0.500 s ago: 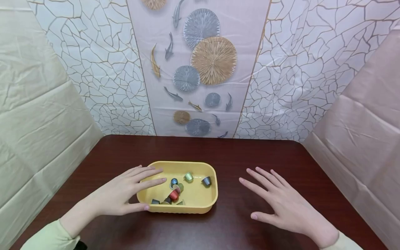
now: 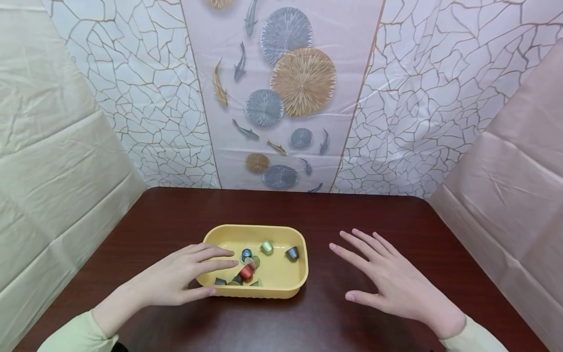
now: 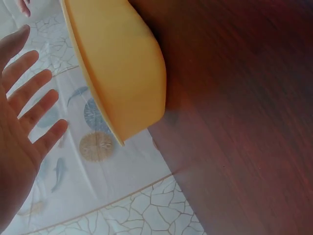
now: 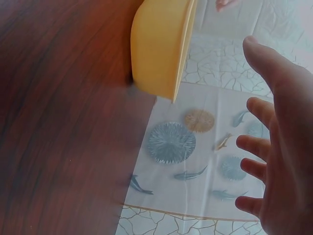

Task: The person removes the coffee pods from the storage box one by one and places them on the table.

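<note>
1 yellow tray (image 2: 281,280) with capsules (image 2: 247,272) | nearer left hand (image 2: 173,277) than right hand (image 2: 393,281) | both hands' fingers splayed

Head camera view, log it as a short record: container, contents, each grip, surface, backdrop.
Container: yellow tray
Contents: coffee capsules; several cluster toward the left, including a red capsule; a light green capsule and a dark capsule lie apart
Left grip: bare, fingers parted, overlapping the tray's left end in view, holding nothing
Right grip: bare, fingers spread, right of the tray, holding nothing
Surface: dark reddish-brown table
Backdrop: fish-printed panel
</note>
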`<action>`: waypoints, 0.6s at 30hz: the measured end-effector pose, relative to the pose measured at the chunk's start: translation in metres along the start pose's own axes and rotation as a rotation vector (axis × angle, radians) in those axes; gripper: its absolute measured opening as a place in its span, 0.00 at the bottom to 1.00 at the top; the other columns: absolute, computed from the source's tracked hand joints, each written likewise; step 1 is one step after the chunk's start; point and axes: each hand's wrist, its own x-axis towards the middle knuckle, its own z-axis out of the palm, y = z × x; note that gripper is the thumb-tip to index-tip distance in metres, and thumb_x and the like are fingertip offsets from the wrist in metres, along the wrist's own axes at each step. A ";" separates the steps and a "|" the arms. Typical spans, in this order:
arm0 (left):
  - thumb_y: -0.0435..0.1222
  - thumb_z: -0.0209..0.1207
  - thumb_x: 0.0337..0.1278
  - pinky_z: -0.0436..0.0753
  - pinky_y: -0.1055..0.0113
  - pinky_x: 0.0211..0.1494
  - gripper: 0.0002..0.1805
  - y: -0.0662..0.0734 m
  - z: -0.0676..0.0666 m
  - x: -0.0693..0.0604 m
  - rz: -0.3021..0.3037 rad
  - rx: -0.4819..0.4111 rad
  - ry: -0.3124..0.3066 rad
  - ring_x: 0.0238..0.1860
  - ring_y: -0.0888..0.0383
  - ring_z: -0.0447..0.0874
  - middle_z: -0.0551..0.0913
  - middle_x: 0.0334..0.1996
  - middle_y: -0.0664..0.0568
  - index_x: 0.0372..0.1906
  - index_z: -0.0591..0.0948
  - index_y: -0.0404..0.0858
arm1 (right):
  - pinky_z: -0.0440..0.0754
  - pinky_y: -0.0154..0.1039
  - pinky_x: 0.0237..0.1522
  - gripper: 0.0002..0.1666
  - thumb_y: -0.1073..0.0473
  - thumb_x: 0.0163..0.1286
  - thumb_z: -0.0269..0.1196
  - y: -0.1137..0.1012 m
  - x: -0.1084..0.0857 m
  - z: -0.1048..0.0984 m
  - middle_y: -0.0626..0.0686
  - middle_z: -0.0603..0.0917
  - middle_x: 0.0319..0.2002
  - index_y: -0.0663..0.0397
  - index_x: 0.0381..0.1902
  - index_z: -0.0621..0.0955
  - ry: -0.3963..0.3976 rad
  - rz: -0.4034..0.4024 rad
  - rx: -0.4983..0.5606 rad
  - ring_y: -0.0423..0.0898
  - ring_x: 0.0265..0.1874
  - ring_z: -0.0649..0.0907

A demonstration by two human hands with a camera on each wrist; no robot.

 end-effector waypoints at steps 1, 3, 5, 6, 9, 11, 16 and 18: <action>0.53 0.60 0.63 0.69 0.63 0.65 0.31 0.000 0.000 0.000 0.003 0.003 0.005 0.65 0.61 0.73 0.76 0.65 0.62 0.70 0.71 0.55 | 0.28 0.35 0.78 0.50 0.25 0.62 0.59 0.000 0.001 0.000 0.48 0.62 0.77 0.33 0.77 0.60 -0.006 0.003 0.001 0.53 0.76 0.61; 0.52 0.62 0.62 0.71 0.63 0.64 0.30 0.000 0.001 -0.001 0.008 0.003 0.013 0.64 0.61 0.74 0.77 0.63 0.63 0.68 0.73 0.54 | 0.28 0.35 0.77 0.50 0.25 0.62 0.59 -0.001 0.002 0.000 0.49 0.63 0.76 0.33 0.77 0.60 -0.009 0.007 0.008 0.54 0.75 0.62; 0.48 0.64 0.59 0.74 0.61 0.61 0.28 0.000 0.002 -0.002 0.018 -0.010 0.018 0.61 0.61 0.76 0.79 0.60 0.63 0.65 0.77 0.52 | 0.28 0.35 0.77 0.50 0.26 0.62 0.59 -0.001 0.004 0.001 0.49 0.64 0.76 0.34 0.77 0.60 -0.006 0.010 0.016 0.55 0.75 0.63; 0.46 0.66 0.58 0.76 0.59 0.59 0.27 0.000 0.003 -0.003 0.027 -0.017 0.021 0.59 0.61 0.77 0.80 0.58 0.62 0.63 0.78 0.51 | 0.28 0.35 0.77 0.49 0.26 0.62 0.59 -0.002 0.005 0.001 0.49 0.64 0.76 0.34 0.77 0.60 -0.003 0.009 0.020 0.55 0.74 0.64; 0.41 0.68 0.52 0.77 0.59 0.56 0.25 -0.001 0.005 -0.005 0.040 -0.034 0.028 0.54 0.62 0.78 0.81 0.52 0.63 0.58 0.80 0.52 | 0.28 0.34 0.77 0.49 0.26 0.63 0.59 -0.002 0.008 0.002 0.49 0.64 0.76 0.33 0.77 0.60 -0.004 0.010 0.030 0.55 0.74 0.64; 0.40 0.69 0.51 0.78 0.60 0.54 0.23 -0.001 0.006 -0.007 0.040 -0.034 0.031 0.51 0.63 0.79 0.81 0.50 0.64 0.56 0.81 0.53 | 0.28 0.34 0.77 0.49 0.26 0.63 0.59 -0.003 0.010 0.002 0.49 0.64 0.76 0.33 0.77 0.60 -0.011 0.011 0.034 0.55 0.74 0.64; 0.40 0.70 0.51 0.78 0.63 0.53 0.19 -0.002 0.009 -0.009 0.041 -0.035 0.042 0.48 0.64 0.78 0.81 0.46 0.65 0.51 0.83 0.54 | 0.27 0.34 0.77 0.49 0.26 0.63 0.58 -0.004 0.015 0.004 0.48 0.63 0.76 0.33 0.77 0.59 -0.023 0.009 0.042 0.55 0.75 0.64; 0.40 0.70 0.51 0.78 0.64 0.52 0.18 -0.002 0.010 -0.010 0.043 -0.034 0.043 0.47 0.64 0.78 0.80 0.45 0.65 0.49 0.83 0.54 | 0.27 0.33 0.77 0.49 0.26 0.63 0.58 -0.005 0.018 0.004 0.48 0.63 0.76 0.33 0.77 0.59 -0.026 0.005 0.046 0.55 0.75 0.64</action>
